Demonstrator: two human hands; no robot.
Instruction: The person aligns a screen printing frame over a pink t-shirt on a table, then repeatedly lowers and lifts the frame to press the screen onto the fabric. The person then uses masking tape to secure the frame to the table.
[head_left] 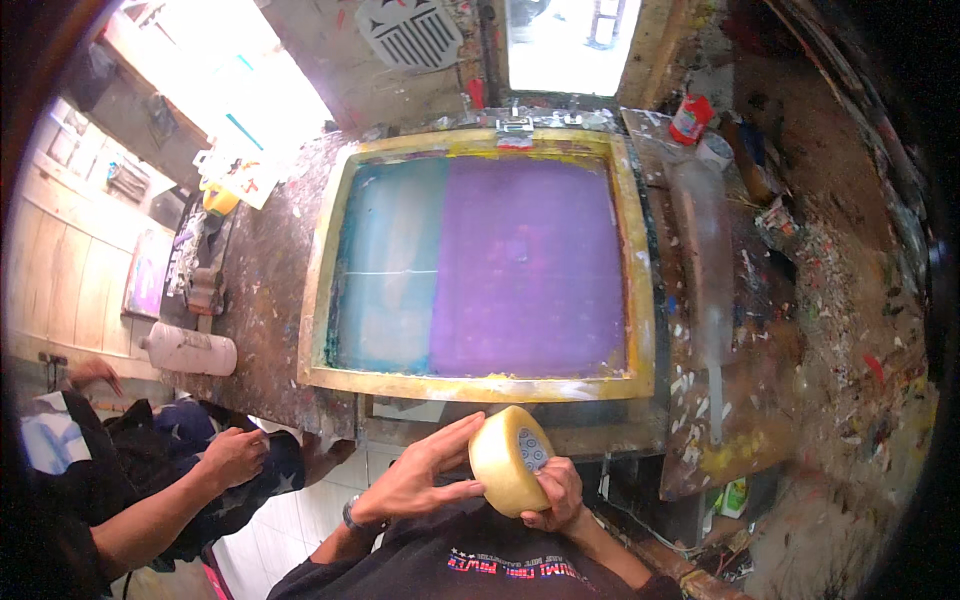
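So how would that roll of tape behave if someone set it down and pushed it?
The tape would probably roll if stood on edge: its outside is round. It's likely stiff, since it looks undented where the right hand grips it. It may feel heavy for its size, as the winding looks thick.

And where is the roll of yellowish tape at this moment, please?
The roll of tape is at lower centre in the head view, between the person's left hand and right hand, just below the yellow-stained frame.
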